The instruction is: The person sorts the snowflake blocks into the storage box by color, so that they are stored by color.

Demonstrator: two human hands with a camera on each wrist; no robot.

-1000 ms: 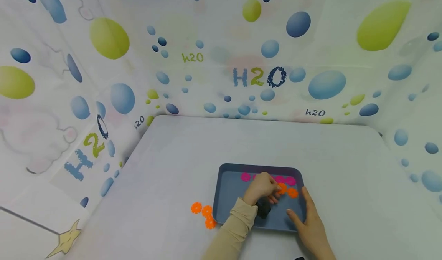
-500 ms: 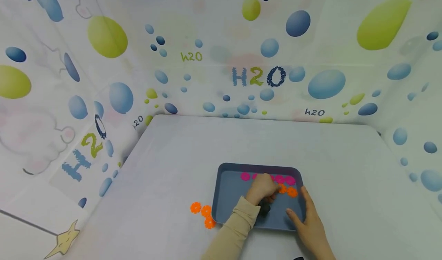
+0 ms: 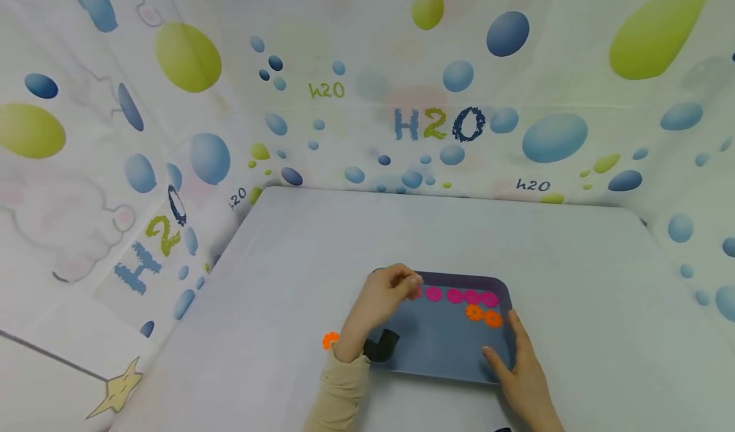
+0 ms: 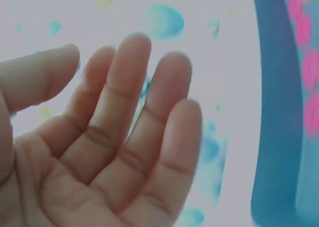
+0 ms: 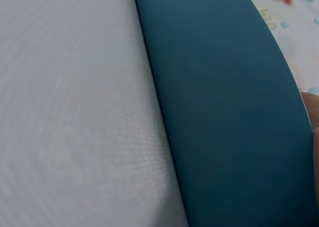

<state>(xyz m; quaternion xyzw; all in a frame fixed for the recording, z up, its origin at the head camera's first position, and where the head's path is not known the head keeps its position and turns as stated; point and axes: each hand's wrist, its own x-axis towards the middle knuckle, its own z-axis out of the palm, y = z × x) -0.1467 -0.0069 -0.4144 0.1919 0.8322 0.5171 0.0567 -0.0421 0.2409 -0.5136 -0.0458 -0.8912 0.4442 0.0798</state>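
A blue-grey tray (image 3: 436, 349) holds a row of pink discs (image 3: 455, 296) along its far side and two orange flower-shaped pieces (image 3: 483, 316) below the row's right end. My left hand (image 3: 379, 299) hovers over the tray's left part; in the left wrist view the left hand (image 4: 114, 137) has loosely bent, spread fingers and nothing in them. My right hand (image 3: 525, 368) rests at the tray's right edge, fingers along the outside and thumb over the rim. The right wrist view shows the tray's side wall (image 5: 224, 107) close up.
An orange piece (image 3: 330, 340) lies on the white table (image 3: 258, 279) left of the tray, partly beside my left forearm. A dark wrist-worn device (image 3: 383, 346) sits below my left hand. Patterned fabric (image 3: 367, 132) rises behind the table.
My left hand has moved left and up, away from the orange pieces inside the tray, and its fingers have let go there. The right hand keeps its place at the tray edge.
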